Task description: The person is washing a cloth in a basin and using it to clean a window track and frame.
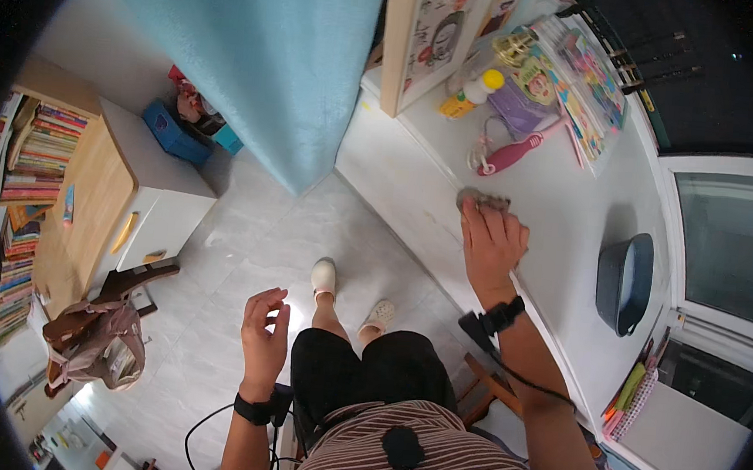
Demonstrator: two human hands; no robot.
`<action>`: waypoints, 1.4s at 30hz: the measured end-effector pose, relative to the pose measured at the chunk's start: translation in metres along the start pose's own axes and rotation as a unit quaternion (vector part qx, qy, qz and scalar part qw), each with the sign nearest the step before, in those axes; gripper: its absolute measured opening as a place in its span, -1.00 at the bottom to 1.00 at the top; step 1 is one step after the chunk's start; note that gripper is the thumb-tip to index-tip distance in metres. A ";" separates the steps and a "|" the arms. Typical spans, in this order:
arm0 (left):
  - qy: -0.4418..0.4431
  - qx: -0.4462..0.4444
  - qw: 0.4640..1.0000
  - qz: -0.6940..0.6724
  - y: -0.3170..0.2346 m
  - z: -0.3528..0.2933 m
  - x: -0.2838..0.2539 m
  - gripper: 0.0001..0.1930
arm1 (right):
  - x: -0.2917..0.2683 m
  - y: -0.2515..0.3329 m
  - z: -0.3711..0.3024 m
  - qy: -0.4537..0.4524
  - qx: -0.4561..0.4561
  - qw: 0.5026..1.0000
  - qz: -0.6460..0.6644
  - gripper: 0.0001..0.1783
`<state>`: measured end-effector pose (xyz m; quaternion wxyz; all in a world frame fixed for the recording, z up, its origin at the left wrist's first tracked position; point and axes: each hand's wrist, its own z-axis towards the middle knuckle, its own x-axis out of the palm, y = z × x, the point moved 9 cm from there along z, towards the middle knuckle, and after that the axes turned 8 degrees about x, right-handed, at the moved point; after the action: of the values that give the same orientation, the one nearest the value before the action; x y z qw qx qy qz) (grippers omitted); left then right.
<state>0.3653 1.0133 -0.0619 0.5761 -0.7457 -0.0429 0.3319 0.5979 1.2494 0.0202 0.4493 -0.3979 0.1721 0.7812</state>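
On the white ledge, my right hand [494, 243] presses down on a crumpled greyish-brown cloth [474, 195], most of it hidden under the fingers. A pink hairbrush [513, 153] lies just beyond that hand. Behind the brush stand a small bottle with a yellow cap [474, 93] and a purple pack [525, 110]. My left hand [263, 336] hangs in the air over the floor, fingers loosely bent and apart, with nothing in it.
A dark blue basin [625, 283] stands on the ledge by the window. Picture frames [393, 61] and a blue curtain [268, 44] are at the far side. To the left are a wooden-topped cabinet [88, 232], bookshelves [41, 159] and a bag [102, 347] on a chair.
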 end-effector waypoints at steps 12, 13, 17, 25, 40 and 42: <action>0.021 0.036 0.996 -0.079 -0.009 0.030 0.010 -0.78 | 0.013 0.028 0.023 0.011 -0.015 1.000 0.016 -0.69; 0.017 0.027 0.996 -0.084 -0.005 0.026 0.010 -0.79 | 0.015 0.026 0.023 0.013 -0.022 1.000 0.014 -0.69; -0.003 -0.002 0.996 -0.089 0.014 0.024 0.007 -0.83 | 0.033 0.046 0.049 0.023 -0.068 0.997 -0.014 -0.72; 0.004 -0.020 0.994 -0.104 0.033 0.026 0.000 -0.79 | 0.026 0.043 0.041 0.052 -0.054 0.997 -0.033 -0.71; 0.051 0.022 0.995 -0.087 -0.001 0.034 0.023 -0.80 | 0.026 0.043 0.047 0.002 -0.021 1.000 0.011 -0.75; 0.071 0.044 0.994 -0.067 -0.014 0.031 0.032 -0.80 | 0.013 0.012 0.009 0.034 0.004 0.999 -0.003 -0.68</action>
<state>0.3779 1.0587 -0.0672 0.6311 -0.7367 -0.0369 0.2401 0.5801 1.2563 0.0146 0.4470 -0.4226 0.1892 0.7654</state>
